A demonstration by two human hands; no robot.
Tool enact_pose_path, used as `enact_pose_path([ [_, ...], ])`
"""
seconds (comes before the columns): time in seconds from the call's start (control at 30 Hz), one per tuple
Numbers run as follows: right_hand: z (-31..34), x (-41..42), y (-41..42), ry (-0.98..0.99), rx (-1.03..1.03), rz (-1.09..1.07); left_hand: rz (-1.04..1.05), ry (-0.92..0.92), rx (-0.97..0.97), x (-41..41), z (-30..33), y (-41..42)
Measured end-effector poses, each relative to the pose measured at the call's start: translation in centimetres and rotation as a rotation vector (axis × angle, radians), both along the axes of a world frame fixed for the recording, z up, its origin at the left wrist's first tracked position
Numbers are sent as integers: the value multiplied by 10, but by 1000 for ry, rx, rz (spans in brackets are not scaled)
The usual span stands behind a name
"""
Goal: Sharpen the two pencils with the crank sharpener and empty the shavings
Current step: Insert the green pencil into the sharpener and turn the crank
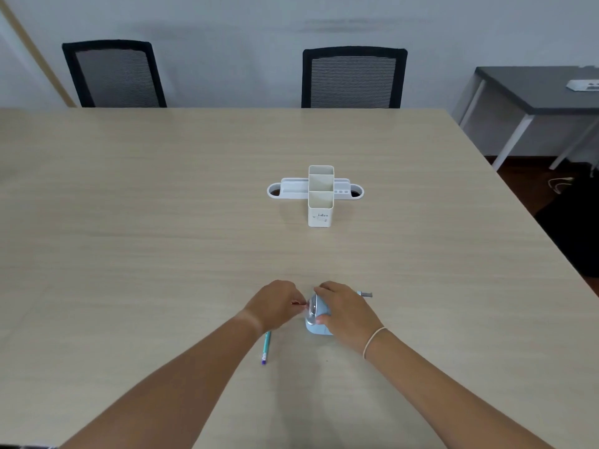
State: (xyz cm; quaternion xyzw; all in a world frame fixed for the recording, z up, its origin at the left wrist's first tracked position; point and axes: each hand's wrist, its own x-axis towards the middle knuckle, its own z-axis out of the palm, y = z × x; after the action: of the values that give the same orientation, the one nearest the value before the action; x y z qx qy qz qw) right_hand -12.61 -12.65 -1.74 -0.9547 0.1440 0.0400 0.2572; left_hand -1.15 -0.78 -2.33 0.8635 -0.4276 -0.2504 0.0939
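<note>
A light blue crank sharpener [315, 325] stands on the wooden table [162, 222] near its front edge. My right hand [343, 311] lies over its top and grips it; the grey crank handle [365, 294] sticks out to the right. My left hand [275, 303] pinches a pink pencil [299, 303] whose tip meets the sharpener's left face; most of that pencil is hidden in the hand. A teal pencil [265, 346] with a purple eraser end lies on the table under my left wrist.
A white desk organiser [319, 196] with tall compartments stands at the table's middle. Two black mesh chairs [353, 77] sit behind the far edge. A dark side table [534, 89] is at the right, beyond the table's right edge.
</note>
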Motion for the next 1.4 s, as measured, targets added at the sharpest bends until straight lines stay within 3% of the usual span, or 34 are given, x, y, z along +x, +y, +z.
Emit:
enact_pose_path([
  [0.5,-6,-1,-1,-68,-13,-1,-5,-89,-74,13,-3,28],
  [0.73,-5,0,1,-36,-5,-22,292,-132,-73,50,7,83],
  [1.03,-3,-2,1,-50,4,-28,728,143,-223,15,-25,73],
  [1.4,-2,-2,1,-16,24,-37,867,218,-234,-5,-43,57],
])
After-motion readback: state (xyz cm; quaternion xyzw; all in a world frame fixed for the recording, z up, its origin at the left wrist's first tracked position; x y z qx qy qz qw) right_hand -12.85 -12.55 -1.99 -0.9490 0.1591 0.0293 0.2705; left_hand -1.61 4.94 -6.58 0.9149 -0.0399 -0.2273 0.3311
